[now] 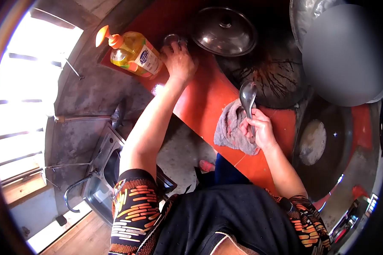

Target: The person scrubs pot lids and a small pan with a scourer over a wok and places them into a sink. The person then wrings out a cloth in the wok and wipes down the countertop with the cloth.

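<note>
My right hand (259, 127) holds a metal spoon (247, 96) by its handle, with the bowl pointing away from me. Under and beside that hand a grey cloth (230, 127) lies bunched on the red counter (200, 95). Farther up and to the left, my left hand (178, 61) is closed at a small round glass-like item (172, 39), partly hidden by the fingers. Just left of this hand a yellow soap bottle (136, 54) with an orange pump rests near the counter's edge.
A metal lid (224, 32) lies behind the blackened round stove area (272, 78). On the right is a large dark pan (336, 144) holding a pale round patch. At lower left is a sink (98, 193) with a curved faucet (68, 197).
</note>
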Available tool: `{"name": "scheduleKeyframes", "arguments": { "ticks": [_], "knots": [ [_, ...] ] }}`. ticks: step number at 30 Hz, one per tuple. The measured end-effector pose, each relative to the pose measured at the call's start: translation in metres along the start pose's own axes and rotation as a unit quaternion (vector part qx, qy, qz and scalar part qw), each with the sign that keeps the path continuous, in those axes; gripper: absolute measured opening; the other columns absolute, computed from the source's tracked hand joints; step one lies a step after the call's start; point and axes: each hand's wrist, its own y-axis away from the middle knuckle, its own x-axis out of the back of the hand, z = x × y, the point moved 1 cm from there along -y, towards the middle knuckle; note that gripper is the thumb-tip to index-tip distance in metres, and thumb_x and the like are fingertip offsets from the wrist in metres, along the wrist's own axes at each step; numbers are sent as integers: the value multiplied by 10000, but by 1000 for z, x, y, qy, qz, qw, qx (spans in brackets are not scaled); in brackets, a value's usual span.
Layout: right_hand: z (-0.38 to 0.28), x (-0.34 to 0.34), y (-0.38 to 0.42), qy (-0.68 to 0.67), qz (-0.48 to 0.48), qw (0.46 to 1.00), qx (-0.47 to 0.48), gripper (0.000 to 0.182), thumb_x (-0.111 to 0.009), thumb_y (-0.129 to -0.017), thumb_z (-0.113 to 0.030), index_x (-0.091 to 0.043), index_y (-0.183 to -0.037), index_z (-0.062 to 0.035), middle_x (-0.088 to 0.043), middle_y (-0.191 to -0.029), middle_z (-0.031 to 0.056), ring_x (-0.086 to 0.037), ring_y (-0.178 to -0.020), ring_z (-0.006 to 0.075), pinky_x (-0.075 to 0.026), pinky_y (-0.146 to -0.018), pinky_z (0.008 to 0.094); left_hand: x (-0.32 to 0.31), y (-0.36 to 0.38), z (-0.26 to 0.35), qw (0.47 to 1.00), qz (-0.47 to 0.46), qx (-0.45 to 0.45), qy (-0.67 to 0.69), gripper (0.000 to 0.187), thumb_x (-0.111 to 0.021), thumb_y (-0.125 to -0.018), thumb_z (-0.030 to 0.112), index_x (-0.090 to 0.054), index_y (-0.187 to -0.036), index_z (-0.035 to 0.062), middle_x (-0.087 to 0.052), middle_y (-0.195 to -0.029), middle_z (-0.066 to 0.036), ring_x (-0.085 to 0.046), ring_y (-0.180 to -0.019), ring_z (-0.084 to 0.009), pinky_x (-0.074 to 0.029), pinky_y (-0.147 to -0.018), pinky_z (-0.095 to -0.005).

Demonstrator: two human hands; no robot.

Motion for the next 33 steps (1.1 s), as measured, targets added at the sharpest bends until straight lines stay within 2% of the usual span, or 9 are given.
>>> {"name": "scheduleKeyframes", "arguments": {
  "ticks": [8,10,13,14,18,21,27,30,33],
  "knots": [
    [5,11,-3,-17,-14,1000,2,239,-522,-899,-67,-499,-1125,8,-574,-709,75,-586,-555,173,-406,-435,240,7,-15,1,999,-19,-3,43,746,-739,-700,420,-465,-1316,100,-395,-1320,-165,-398,-1202,-414,-393,-955,-578],
    [8,10,0,-53,-7,998,15,252,-539,-892,-67,-520,-1129,15,-576,-713,72,-581,-539,167,-409,-436,242,-12,-15,-7,997,-59,16,43,732,-708,-728,457,-473,-1347,145,-398,-1358,-154,-409,-1177,-403,-391,-982,-520],
    [-3,15,27,10,88,994,57,259,-560,-877,-61,-552,-1124,17,-570,-703,58,-564,-511,150,-403,-432,240,16,5,7,993,-103,30,39,712,-700,-729,478,-512,-1320,130,-401,-1346,-162,-447,-1137,-416,-409,-960,-530],
    [-4,30,35,-16,126,988,85,255,-575,-864,-49,-577,-1110,17,-567,-695,42,-552,-497,130,-387,-423,233,19,21,12,999,-52,-2,1,726,-729,-707,484,-521,-1294,111,-424,-1273,-175,-471,-1100,-408,-447,-903,-529],
    [-32,106,83,-11,373,907,197,199,-671,-844,-89,-613,-1030,-44,-440,-639,-31,-379,-482,57,-314,-401,205,44,75,31,988,-119,-7,98,693,-774,-640,479,-569,-1153,61,-446,-1203,-178,-464,-1119,-382,-454,-807,-549],
    [-29,199,110,90,503,855,94,197,-665,-875,-167,-572,-1013,-60,-394,-584,-27,-303,-375,72,-266,-327,228,53,102,33,967,-194,14,163,848,-810,-616,487,-522,-1281,47,-475,-1207,-218,-470,-1120,-394,-465,-900,-478],
    [12,299,138,211,470,840,-167,152,-638,-841,-149,-586,-954,-62,-385,-556,12,-304,-342,137,-294,-297,300,64,129,38,940,-246,65,229,994,-853,-541,510,-492,-1325,16,-470,-1209,-232,-494,-1152,-365,-458,-958,-417],
    [24,312,142,270,456,832,-164,197,-674,-807,-166,-625,-958,-50,-480,-569,59,-451,-406,205,-428,-389,364,55,144,36,930,-223,113,269,1011,-865,-529,500,-491,-1319,-7,-468,-1223,-221,-529,-1132,-375,-456,-966,-403],
    [40,357,122,689,378,616,-53,246,-682,-802,-161,-646,-1010,-34,-621,-724,108,-622,-661,255,-530,-634,389,57,153,34,921,-214,143,293,986,-843,-559,507,-492,-1313,-23,-508,-1228,-234,-547,-1137,-367,-455,-970,-398]
  ]
}}
